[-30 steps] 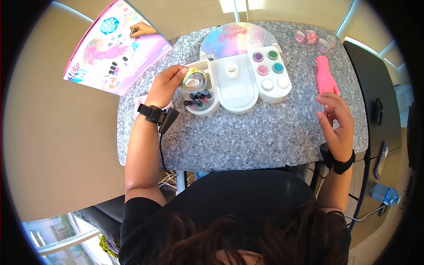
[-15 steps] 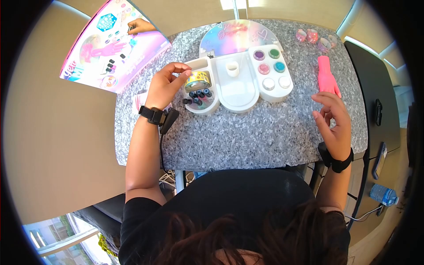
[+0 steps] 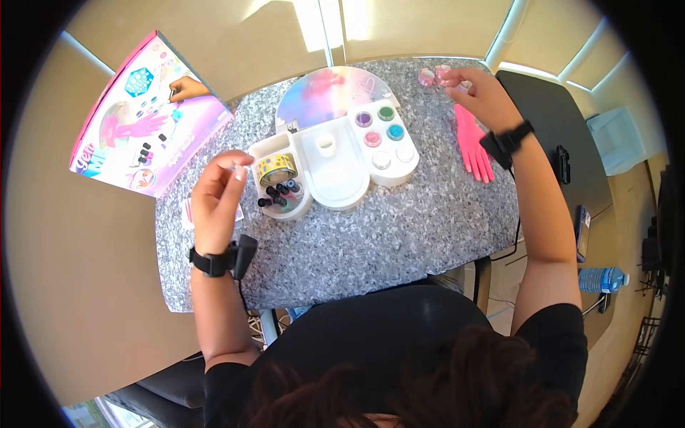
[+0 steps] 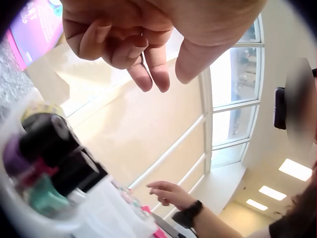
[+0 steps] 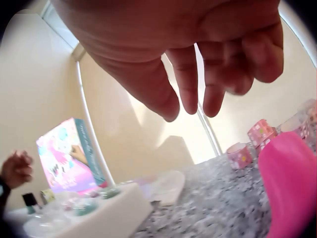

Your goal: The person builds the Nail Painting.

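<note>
In the head view the left hand (image 3: 218,203) hovers left of the white tray (image 3: 342,207), fingers loosely bent and holding nothing. A yellow patterned tape roll (image 3: 275,168) and several dark-capped bottles (image 3: 280,192) lie in the tray's left compartment. Above the pink hand model (image 3: 472,143) the right hand (image 3: 485,96) is raised, its fingers reaching over small pink rolls (image 3: 427,77) at the back right. The right wrist view shows that hand (image 5: 198,59) empty, with the pink rolls (image 5: 239,155) below and apart from its fingertips.
Glitter pots (image 3: 372,138) fill the tray's right part, and its rainbow lid (image 3: 335,96) stands behind. A printed box (image 3: 146,121) is at the back left. Beyond the speckled table's right edge are a dark surface (image 3: 531,107) and a water bottle (image 3: 603,279).
My right hand has moved up and back, from the pink model's fingers to the rolls. The left hand has let go of the tape roll and drawn away leftward. The head view has shifted.
</note>
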{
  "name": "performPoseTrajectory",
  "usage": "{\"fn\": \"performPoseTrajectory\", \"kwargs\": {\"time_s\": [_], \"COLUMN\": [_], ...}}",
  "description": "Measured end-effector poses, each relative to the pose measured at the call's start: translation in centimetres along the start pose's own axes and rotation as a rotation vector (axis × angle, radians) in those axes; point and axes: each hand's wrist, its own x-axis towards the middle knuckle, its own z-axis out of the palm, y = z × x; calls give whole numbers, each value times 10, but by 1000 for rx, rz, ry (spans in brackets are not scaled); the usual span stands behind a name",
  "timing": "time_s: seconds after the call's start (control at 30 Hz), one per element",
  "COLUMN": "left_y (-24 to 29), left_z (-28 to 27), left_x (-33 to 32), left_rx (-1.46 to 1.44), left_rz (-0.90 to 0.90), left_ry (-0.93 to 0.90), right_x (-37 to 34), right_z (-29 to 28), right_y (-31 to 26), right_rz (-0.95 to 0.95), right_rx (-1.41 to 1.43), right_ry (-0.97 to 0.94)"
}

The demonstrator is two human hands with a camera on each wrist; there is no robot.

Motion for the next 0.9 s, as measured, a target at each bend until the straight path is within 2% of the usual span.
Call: {"fn": "performPoseTrajectory", "kwargs": {"time_s": [0.03,0.1,0.17,0.23,0.3,0.37,0.43,0.47,0.5,0.57,0.67,0.73,0.8,0.83,0.9], "left_y": [4,14,25,27,37,34,32,31,29,25,17,13,11,10,9], "left_z": [5,26,44,63,81,93,95,95,96,97,102,104,104,104,100], "left_x": [-5,-12,-22,-23,-21,-21,-20,-21,-19,-18,-17,-19,-21,-22,-23], "left_rx": [-34,-125,-66,-80,-43,-68,-44,-46,-61,-78,-72,-115,-127,-138,-115], "left_rz": [47,127,2,-63,-106,-77,-101,-103,-130,-157,-187,-144,-138,-133,-164], "left_ry": [-47,-113,-215,-413,-563,-569,-608,-606,-599,-595,-549,-505,-490,-475,-489], "right_x": [19,51,73,88,100,106,95,91,86,69,74,82,92,91,93], "right_z": [4,8,15,29,44,48,44,44,44,45,39,39,41,36,26], "right_y": [10,23,25,40,49,57,38,40,37,33,30,40,57,61,63], "right_rz": [-5,191,304,238,162,179,183,141,137,74,159,216,143,141,-122], "right_rx": [-4,-112,-172,-229,-355,-288,-444,-465,-468,-519,-487,-460,-521,-521,-703], "right_ry": [5,-189,-266,-224,-286,-278,-470,-487,-484,-289,-288,-277,-59,-62,-37]}}
